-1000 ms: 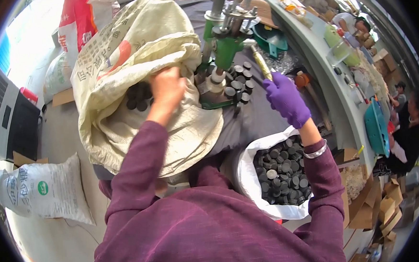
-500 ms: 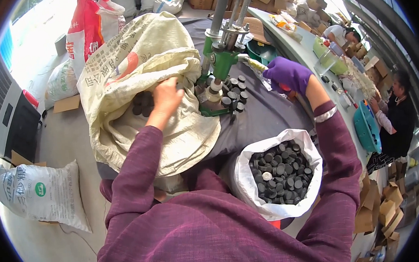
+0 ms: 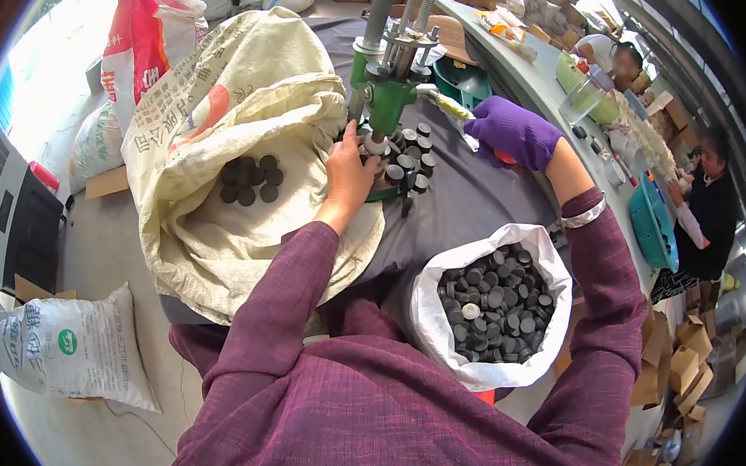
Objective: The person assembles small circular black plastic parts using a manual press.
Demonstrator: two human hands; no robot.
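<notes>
My bare left hand [image 3: 351,174] is at the base of the green hand press [image 3: 389,104], fingers bent in beside the pale tip of its ram. Whatever they pinch is hidden. In a purple knitted glove, my right hand [image 3: 516,134] closes round the end of the press lever [image 3: 451,107], which is wrapped in plastic. Black round caps [image 3: 411,164] crowd the press's right side. Several more black caps [image 3: 250,181] lie in the open mouth of the cream woven sack [image 3: 211,234] on the left.
A white sack [image 3: 429,315] full of black caps, one pale cap among them, stands in front of the dark-covered table [image 3: 482,201]. Filled bags [image 3: 68,346] and a grey appliance [image 3: 16,195] are at left. Two people work along the long table [image 3: 517,70] at right.
My left hand has left the caps in the cream sack and moved right to the press base. My gloved right hand stays on the lever. The view has shifted slightly.
</notes>
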